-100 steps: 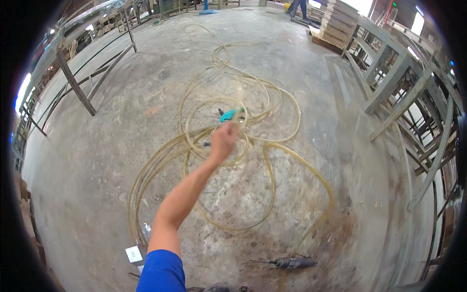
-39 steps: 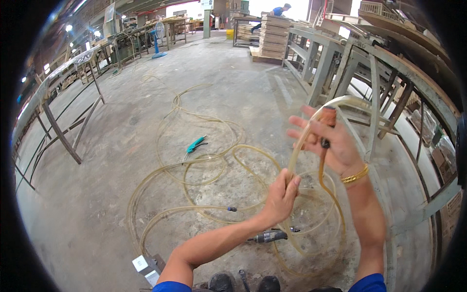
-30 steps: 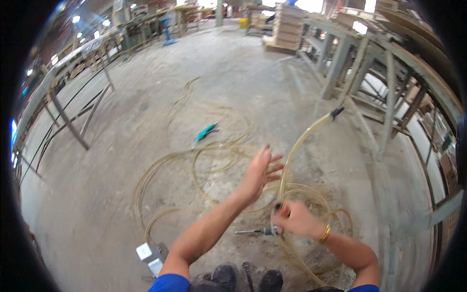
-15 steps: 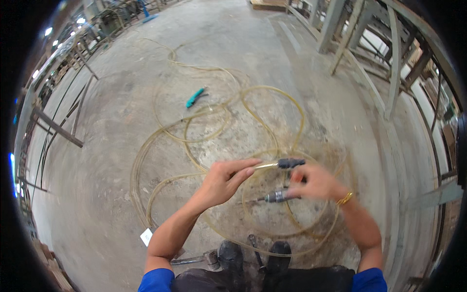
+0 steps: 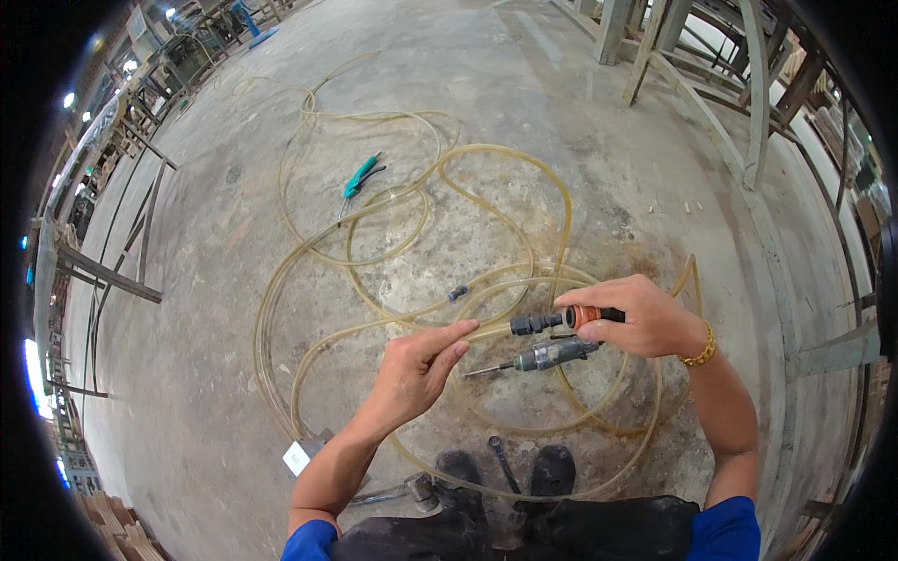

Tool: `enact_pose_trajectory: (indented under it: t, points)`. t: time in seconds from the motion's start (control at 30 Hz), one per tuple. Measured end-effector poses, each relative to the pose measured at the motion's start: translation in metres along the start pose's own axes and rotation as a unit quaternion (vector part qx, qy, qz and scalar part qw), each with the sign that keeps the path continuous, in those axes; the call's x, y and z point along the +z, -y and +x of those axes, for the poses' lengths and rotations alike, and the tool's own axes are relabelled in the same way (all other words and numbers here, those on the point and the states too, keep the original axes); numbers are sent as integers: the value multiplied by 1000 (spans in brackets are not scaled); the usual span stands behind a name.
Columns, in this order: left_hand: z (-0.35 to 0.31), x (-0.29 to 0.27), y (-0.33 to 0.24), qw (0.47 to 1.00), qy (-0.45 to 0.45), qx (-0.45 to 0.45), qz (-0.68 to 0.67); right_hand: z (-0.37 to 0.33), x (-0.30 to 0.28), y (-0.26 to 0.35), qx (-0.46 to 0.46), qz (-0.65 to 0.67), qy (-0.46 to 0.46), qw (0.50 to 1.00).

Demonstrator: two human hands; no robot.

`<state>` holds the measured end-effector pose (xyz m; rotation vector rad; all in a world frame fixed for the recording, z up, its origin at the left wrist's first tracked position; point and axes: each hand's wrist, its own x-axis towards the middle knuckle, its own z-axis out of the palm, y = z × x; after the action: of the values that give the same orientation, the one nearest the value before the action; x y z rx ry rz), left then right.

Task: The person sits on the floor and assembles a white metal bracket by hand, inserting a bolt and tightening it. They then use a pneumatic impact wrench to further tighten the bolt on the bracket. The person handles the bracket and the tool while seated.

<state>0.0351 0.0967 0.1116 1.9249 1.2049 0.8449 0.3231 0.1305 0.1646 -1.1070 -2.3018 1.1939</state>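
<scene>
Between finger and thumb, my left hand pinches a clear yellowish air hose close to its end. A dark coupling sits on that hose end. My right hand is closed round an orange and black hose fitting, in line with the coupling; whether the two are fully joined I cannot tell. Just below them, a grey pneumatic tool with a thin metal shaft lies over the hose loops, pointing left.
Hose loops spread over the concrete floor. A teal air blow gun lies farther off. Near my shoes are a wrench, a hammer and a white card. Metal frames stand at the right.
My right hand, blurred before, now holds the orange and black fitting steadily beside the coupling. My left hand keeps its pinch on the hose. The whole view has shifted slightly.
</scene>
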Motion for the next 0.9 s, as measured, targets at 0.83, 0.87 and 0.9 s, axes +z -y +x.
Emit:
enact_pose_trajectory:
  t: [0.83, 0.87, 0.9]
  points:
    - [-28, 36, 11, 952, 226, 68, 194, -11, 85, 14, 1, -145, 40, 989]
    - [-24, 33, 13, 953, 216, 76, 200, -11, 85, 9, -14, -132, 8, 991]
    - [-24, 34, 17, 951, 216, 95, 200, -10, 87, 8, -9, -134, 21, 991]
